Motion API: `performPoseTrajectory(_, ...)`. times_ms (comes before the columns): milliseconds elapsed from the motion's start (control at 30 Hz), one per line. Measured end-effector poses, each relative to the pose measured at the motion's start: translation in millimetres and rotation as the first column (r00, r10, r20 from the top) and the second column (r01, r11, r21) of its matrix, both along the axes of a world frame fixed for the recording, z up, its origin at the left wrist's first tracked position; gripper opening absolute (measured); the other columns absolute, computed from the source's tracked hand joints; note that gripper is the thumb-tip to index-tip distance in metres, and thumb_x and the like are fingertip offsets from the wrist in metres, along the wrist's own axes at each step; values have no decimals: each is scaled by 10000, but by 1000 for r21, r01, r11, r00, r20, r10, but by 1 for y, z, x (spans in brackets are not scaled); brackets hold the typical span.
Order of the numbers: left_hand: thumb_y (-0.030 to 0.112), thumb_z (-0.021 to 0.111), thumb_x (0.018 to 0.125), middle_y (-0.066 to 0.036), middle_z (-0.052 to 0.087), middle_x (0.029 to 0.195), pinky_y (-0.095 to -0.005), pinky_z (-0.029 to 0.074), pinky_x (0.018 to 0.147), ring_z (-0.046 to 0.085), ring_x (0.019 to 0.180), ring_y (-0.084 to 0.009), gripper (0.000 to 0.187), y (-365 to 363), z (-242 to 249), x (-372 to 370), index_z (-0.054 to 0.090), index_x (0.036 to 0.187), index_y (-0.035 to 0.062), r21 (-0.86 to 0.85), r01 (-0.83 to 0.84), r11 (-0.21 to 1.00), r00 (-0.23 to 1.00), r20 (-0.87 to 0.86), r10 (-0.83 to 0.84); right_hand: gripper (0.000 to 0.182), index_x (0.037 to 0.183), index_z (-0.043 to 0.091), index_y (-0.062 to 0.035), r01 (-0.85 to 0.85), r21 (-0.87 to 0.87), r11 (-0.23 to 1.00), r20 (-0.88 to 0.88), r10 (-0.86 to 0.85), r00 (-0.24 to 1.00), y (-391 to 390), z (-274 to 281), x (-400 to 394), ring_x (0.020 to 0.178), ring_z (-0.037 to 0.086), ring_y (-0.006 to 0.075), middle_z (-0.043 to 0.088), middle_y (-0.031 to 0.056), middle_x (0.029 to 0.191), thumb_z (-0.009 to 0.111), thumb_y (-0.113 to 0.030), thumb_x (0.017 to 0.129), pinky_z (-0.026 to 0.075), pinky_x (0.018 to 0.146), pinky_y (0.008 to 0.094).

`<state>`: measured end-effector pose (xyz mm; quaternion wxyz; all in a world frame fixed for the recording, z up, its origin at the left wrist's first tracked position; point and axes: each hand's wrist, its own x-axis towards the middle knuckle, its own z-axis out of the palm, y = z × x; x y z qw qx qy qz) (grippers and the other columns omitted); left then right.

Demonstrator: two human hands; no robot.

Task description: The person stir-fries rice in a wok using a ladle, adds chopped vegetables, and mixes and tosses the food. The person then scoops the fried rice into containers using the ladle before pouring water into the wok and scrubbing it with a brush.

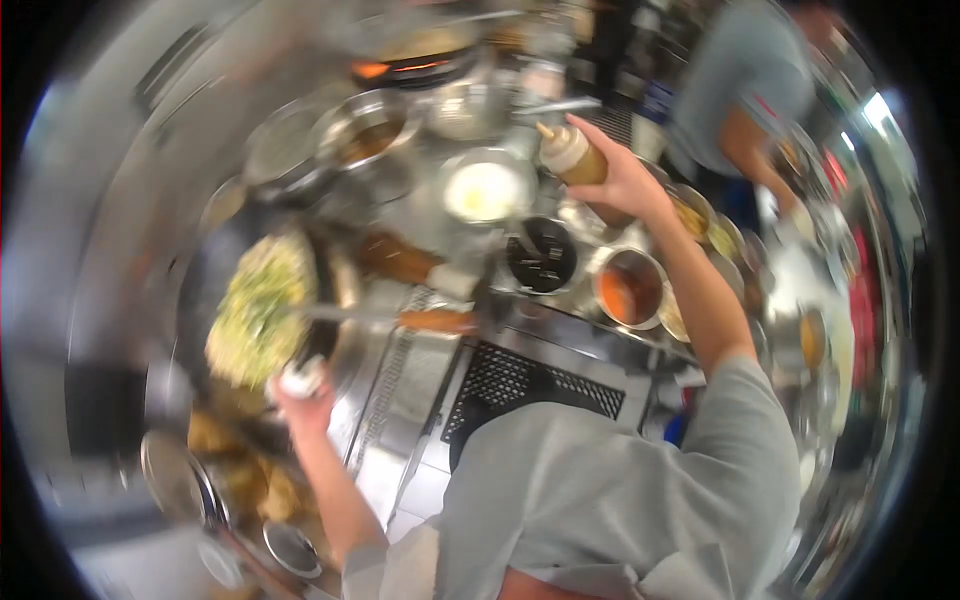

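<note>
My right hand point(630, 180) is wrapped round a squeeze bottle point(568, 153) of yellowish-brown sauce, its nozzle tilted to the upper left. It is raised over the pots and containers. At the lower left, my left hand point(305, 405) is closed on a white bundle that looks like a cloth point(302, 378), at the near rim of a dark wok point(325, 265). Whether a handle lies under the cloth is hidden. Pale food with chopped greens point(260, 310) fills the wok. A long utensil with a wooden handle point(435, 321) rests across the rim, its head in the food.
A bowl with white contents point(487, 190), a pot of dark liquid point(540, 255) and a pot of orange-red sauce point(630, 287) stand ahead. A pan over glowing heat point(415, 65) is at the back. At upper right, a co-worker point(745, 85) leans over containers.
</note>
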<state>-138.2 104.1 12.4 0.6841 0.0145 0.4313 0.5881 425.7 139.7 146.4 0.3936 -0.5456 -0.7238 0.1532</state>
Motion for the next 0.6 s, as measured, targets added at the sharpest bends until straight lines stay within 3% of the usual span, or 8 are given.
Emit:
performPoseTrajectory(67,438,509,797,-158,596,879,-295,381,434,580,704,-261,471,5,10,4,512,1015,20,-71,19,997,1000,-8,-20,933,1413,306,-110,202,29,979,-65,-200,978,-33,-15,62,1101,525,208,534,121,1241,774,-75,606,380,982,330)
performPoseTrajectory(133,403,581,776,-187,586,865,-302,440,453,592,719,-266,485,2,19,13,514,996,-23,-115,-125,985,990,-82,116,918,1380,348,-98,271,31,962,-326,-247,913,-51,-40,105,1122,527,233,546,155,1207,796,-163,581,399,963,346)
performPoseTrajectory(200,398,594,775,-178,578,880,-294,483,500,593,743,-277,477,1,14,0,509,992,-18,-118,45,992,999,18,-43,888,1354,365,-96,405,71,911,-404,-345,847,-58,-61,123,1100,538,220,557,146,1179,798,-168,581,419,944,342)
performPoseTrajectory(233,392,589,770,-175,571,880,-290,487,521,592,756,-269,483,-1,26,27,504,993,-28,-116,-172,978,974,-170,151,862,1329,376,-93,426,64,902,-379,-373,847,-63,-68,130,1086,550,227,568,149,1156,798,-171,582,428,931,343)
performPoseTrajectory(333,368,597,762,-135,568,916,-265,504,618,581,846,-266,441,4,12,2,528,1027,23,-110,-78,991,993,-95,67,794,1263,402,-90,457,-74,886,-386,-449,806,-74,-106,146,1041,584,260,597,159,1082,798,-187,581,449,894,357)
performPoseTrajectory(433,343,602,771,-145,566,950,-280,513,647,575,878,-272,425,9,0,-13,533,1059,39,-160,-111,981,993,-61,102,788,1239,394,-86,567,-153,809,-114,-585,803,-90,-122,146,1008,580,327,594,182,1057,801,-234,580,448,882,386)
performPoseTrajectory(533,311,620,768,-162,565,967,-312,525,670,573,889,-292,427,9,4,-13,533,1083,36,-147,-126,981,992,-38,122,677,1237,436,-66,607,-58,792,121,-598,792,-99,-108,131,1062,547,311,556,182,1116,766,-201,661,424,915,370)
performPoseTrajectory(600,277,633,765,-179,568,982,-337,531,690,571,904,-307,428,10,8,-1,529,1093,22,-137,-236,962,971,-78,227,587,1221,461,-50,554,30,832,3,-555,832,-90,-57,85,1054,548,318,553,176,1128,728,-164,710,430,913,361)
